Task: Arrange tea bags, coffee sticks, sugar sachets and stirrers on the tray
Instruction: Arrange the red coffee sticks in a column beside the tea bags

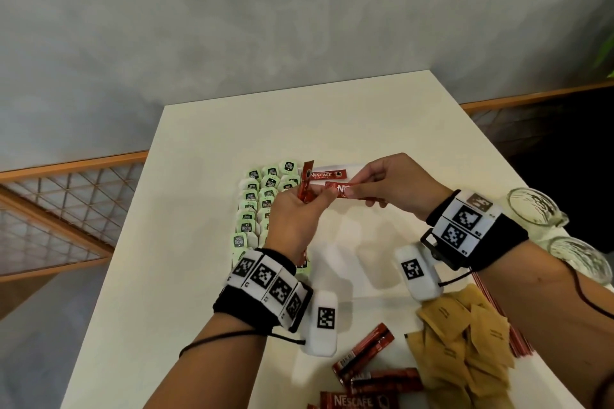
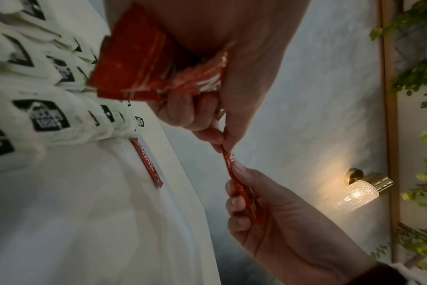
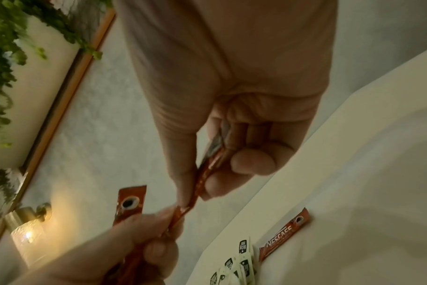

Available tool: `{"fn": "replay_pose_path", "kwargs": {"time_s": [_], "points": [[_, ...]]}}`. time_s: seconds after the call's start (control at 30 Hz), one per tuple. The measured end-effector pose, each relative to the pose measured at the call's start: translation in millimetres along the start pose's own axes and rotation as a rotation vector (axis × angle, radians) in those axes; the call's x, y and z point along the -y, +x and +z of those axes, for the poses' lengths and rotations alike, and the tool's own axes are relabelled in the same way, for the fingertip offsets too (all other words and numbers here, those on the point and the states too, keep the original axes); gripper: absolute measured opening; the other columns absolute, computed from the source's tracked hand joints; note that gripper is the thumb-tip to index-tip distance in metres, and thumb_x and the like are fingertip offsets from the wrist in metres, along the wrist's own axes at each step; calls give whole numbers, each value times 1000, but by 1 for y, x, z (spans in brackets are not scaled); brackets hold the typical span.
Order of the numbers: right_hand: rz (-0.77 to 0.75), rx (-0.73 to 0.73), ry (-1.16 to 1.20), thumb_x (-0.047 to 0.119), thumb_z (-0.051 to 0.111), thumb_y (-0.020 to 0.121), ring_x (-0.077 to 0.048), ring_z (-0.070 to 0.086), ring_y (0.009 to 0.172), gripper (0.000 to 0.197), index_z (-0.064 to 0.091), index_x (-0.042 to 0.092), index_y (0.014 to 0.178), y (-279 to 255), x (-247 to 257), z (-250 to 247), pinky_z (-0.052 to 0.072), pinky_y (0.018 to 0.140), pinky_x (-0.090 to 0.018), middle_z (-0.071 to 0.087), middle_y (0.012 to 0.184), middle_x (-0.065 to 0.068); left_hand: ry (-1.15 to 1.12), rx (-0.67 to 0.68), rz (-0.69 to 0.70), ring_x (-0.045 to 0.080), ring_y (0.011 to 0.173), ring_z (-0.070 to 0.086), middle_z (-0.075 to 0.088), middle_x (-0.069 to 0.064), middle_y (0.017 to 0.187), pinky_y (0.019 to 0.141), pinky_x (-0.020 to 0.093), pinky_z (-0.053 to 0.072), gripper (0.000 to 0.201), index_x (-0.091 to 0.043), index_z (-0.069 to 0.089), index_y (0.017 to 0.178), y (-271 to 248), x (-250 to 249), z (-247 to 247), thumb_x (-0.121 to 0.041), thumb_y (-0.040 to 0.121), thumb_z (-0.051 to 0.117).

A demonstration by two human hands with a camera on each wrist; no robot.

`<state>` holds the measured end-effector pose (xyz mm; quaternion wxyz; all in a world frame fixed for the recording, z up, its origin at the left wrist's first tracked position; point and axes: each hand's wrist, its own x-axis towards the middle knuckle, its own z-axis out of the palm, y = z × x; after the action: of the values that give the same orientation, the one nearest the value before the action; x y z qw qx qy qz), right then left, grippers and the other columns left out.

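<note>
White tray (image 1: 335,262) below, the right hand (image 1: 395,184) pinches one coffee stick (image 1: 342,191) lying left-right, drawn from the left hand (image 1: 295,219)'s gripped bundle (image 1: 305,186).

- On your table (image 1: 199,143), the tea bags (image 1: 257,206) lie in rows on the tray's (image 1: 335,262) left part.
- One coffee stick (image 1: 327,174) lies just right of the far tea bags.
- Near you, loose sticks (image 1: 365,365) lie left of the sugar sachets (image 1: 465,342).
- Two glasses (image 1: 538,206) stand at the table's right edge, behind the sachets.
</note>
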<state>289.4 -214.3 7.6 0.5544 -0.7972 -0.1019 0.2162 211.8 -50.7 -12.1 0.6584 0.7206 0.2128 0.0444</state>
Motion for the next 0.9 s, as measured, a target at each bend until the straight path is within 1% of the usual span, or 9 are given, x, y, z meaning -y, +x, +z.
{"fn": "replay_pose_path", "kwargs": {"time_s": [0.1,0.2,0.37,0.47,0.57,0.63,0.77,0.83,0.9], "points": [[43,0,81,2,77,76,-16,66,63,13,74,5,88,2,-4,-5,52,54,-22,73,76,-10,-28,-42,-30,8,40,31,45,-10,51,46,25,27,15,-19,64,75,4,5,-5,-24,83,75],[89,-31,193,-3,75,77,-22,69,70,17,72,-2,93,3,-10,-12,59,66,-27,72,84,-18,-33,-62,-35,10,42,32,47,0,61,46,24,29,14,-19,66,77,8,7,-10,-27,84,74],[136,-73,208,-6,67,84,-24,68,68,12,69,-8,95,8,-18,-19,60,70,-28,68,83,-20,-56,-97,-44,9,37,30,41,-8,50,43,21,28,18,-13,67,86,18,9,-27,-30,87,71],[165,-48,274,5,68,87,-25,68,73,15,70,-5,97,14,-18,-14,60,75,-35,67,86,-18,-42,-108,-29,12,41,29,35,-11,46,46,24,28,17,-15,65,80,22,12,-33,-30,87,71],[150,7,285,19,71,86,-22,68,74,23,71,-1,97,19,-15,-4,58,72,-35,70,84,-11,-19,-103,-7,12,44,31,37,-9,49,49,26,29,21,-10,67,81,24,14,-33,-31,86,71],[107,4,244,15,71,86,-20,67,71,17,72,0,93,22,-14,2,59,70,-34,70,81,-11,6,-107,-1,12,45,34,39,-9,51,51,27,32,27,-7,69,90,24,13,-31,-33,86,72],[153,-97,160,10,72,85,-17,65,64,10,72,1,88,34,-27,0,58,60,-29,70,77,-10,26,-145,32,13,51,39,47,-6,59,56,27,37,11,-24,71,91,27,7,-34,-34,89,67],[227,-122,71,10,73,84,-17,63,62,9,72,2,85,40,-39,-3,55,55,-26,69,73,-9,31,-172,30,17,55,40,48,0,64,58,30,39,9,-28,69,89,32,5,-39,-36,89,65],[280,-143,13,9,74,83,-17,59,58,8,71,3,80,46,-50,-4,53,52,-24,66,68,-8,23,-176,28,18,55,40,47,-1,62,57,31,39,7,-27,68,87,35,6,-43,-34,89,66]]}}
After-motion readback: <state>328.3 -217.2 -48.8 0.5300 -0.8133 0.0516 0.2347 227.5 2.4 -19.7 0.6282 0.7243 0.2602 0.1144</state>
